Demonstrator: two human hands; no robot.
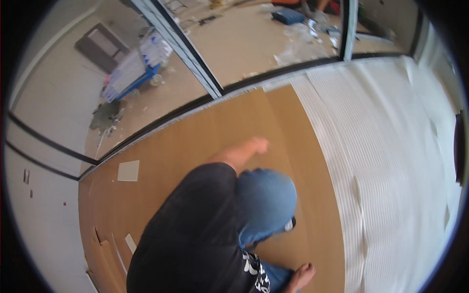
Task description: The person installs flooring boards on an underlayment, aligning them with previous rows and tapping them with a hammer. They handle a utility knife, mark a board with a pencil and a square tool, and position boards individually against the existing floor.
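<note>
I squat over a floor of light brown wood boards (190,132), my blue-jeaned knee (266,198) raised in the middle. My left hand (260,145) reaches past the knee over the boards. Its fingers look curled and slightly blurred, and nothing shows in them. Low in the view, my right hand (305,274) is beside my other leg, near the boards' right side. Those fingers are curled together; whatever they may hold is hidden. White ribbed underlay (381,161) lies along the right edge of the boards.
A pale rectangular piece (128,171) lies on the boards at left, with brown board or cardboard pieces (107,259) below it. Black-framed glass panels (195,73) border the far side. Beyond them stand a loaded blue cart (141,80) and another person (320,10) near a dark blue bag (288,16).
</note>
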